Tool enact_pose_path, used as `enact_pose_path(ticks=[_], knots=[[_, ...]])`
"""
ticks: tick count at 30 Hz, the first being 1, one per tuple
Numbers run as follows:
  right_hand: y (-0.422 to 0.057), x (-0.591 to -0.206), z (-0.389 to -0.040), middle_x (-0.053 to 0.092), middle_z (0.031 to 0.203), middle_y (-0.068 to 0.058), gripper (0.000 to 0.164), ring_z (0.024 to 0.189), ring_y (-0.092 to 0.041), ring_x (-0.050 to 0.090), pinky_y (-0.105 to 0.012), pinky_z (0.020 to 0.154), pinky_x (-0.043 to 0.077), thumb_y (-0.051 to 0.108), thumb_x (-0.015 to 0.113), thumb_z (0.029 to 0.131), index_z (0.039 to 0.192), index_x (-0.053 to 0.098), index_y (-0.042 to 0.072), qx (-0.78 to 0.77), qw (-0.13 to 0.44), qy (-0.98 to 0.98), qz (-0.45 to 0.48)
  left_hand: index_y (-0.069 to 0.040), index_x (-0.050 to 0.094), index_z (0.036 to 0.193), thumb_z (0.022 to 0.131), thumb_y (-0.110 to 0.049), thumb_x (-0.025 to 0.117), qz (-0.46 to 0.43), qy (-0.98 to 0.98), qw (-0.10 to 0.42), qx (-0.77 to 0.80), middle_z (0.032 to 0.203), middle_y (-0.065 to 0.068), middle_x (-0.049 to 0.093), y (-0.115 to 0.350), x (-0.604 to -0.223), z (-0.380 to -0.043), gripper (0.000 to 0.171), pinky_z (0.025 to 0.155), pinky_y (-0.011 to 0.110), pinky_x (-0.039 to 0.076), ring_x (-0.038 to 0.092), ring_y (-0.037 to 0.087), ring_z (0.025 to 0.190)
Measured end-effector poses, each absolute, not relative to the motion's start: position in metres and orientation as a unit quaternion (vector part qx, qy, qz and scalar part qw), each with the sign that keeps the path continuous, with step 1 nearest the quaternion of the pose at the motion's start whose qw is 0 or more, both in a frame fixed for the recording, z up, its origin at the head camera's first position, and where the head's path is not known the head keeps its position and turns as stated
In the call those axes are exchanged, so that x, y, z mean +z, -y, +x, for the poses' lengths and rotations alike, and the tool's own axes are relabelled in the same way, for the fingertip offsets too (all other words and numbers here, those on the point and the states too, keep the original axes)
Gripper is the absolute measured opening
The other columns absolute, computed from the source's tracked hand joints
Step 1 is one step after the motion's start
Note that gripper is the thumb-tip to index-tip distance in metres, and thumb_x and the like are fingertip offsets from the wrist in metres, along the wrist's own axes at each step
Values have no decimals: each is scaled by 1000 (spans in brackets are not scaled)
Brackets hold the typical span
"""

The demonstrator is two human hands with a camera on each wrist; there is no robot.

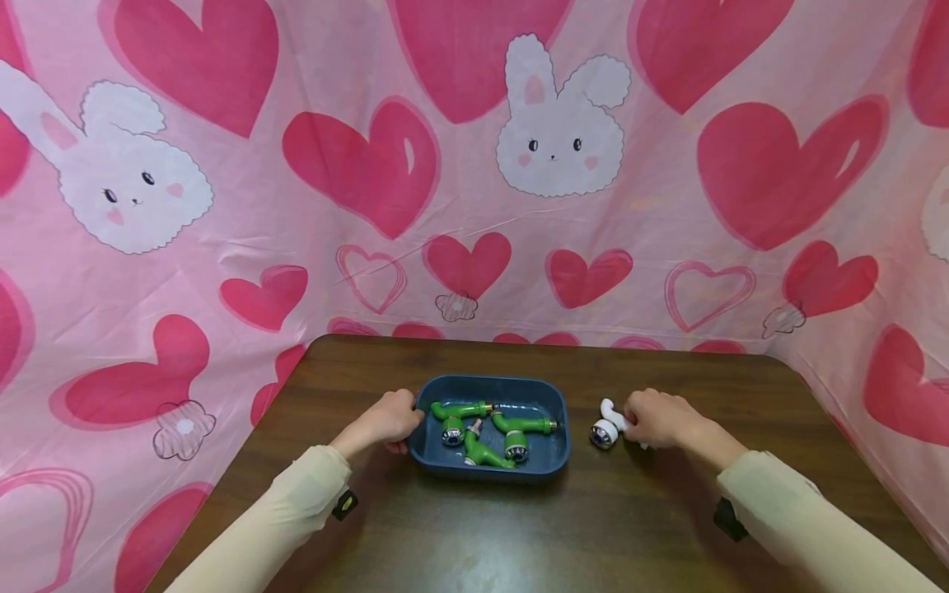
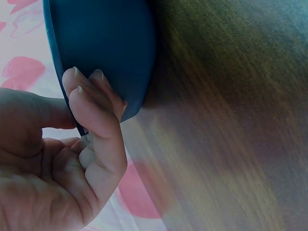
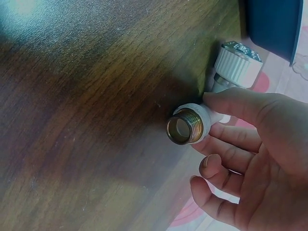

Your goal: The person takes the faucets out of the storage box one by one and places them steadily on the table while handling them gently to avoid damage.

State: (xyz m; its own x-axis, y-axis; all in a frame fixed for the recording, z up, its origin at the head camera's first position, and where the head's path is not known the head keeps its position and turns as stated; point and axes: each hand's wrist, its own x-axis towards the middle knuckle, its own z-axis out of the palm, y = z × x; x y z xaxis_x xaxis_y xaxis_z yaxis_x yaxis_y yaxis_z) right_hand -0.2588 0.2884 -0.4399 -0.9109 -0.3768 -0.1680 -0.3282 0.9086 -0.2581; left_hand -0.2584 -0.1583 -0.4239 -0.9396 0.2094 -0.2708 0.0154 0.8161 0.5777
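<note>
My left hand grips the left rim of a blue plastic bin, thumb on one side of the wall and curled fingers on the other. Three green taps lie inside: one at the left, one at the right and one at the front. To the right of the bin, my right hand holds a white tap between thumb and fingers. In the right wrist view its brass threaded end faces the camera, and its ribbed knob points toward the bin.
Both hands and the bin are over a dark brown wooden table. Behind the table hangs a pink cloth printed with hearts and rabbits, which also runs along both sides.
</note>
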Motion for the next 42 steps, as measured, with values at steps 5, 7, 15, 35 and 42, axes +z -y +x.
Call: enact_pose_path(ticks=[5, 7, 15, 35, 42], knots=[[-288, -439, -259, 54, 68, 3, 25, 60, -15, 51, -32, 53, 40, 17, 79, 89, 73, 61, 16, -109, 114, -972, -172, 5, 65, 86, 106, -8, 54, 63, -939, 163, 295, 64, 13, 63, 159, -425, -259, 26, 46, 32, 58, 65, 18, 45], [-287, -438, -259, 54, 69, 2, 24, 61, -15, 51, -32, 54, 41, 17, 79, 89, 74, 61, 16, -107, 115, -973, -171, 5, 64, 86, 106, -8, 54, 63, -939, 163, 295, 63, 14, 63, 159, -425, -259, 26, 45, 32, 58, 64, 18, 45], [-286, -435, -258, 55, 71, 2, 23, 63, -16, 52, -33, 56, 41, 20, 81, 90, 77, 62, 16, -103, 126, -973, -161, 4, 64, 86, 105, -8, 54, 59, -938, 165, 299, 64, 14, 64, 158, -424, -259, 25, 46, 33, 58, 65, 20, 46], [-289, -425, -262, 58, 75, 2, 19, 67, -17, 55, -36, 57, 45, 22, 82, 88, 81, 66, 16, -101, 132, -972, -165, 4, 65, 90, 106, -9, 54, 58, -938, 166, 298, 67, 13, 63, 159, -422, -258, 23, 46, 31, 58, 65, 19, 46], [-289, -419, -263, 60, 78, 1, 20, 69, -18, 57, -38, 58, 47, 25, 83, 87, 83, 67, 15, -97, 132, -973, -161, 5, 65, 90, 106, -8, 55, 56, -938, 169, 297, 67, 15, 63, 159, -424, -260, 23, 47, 32, 58, 65, 20, 47]])
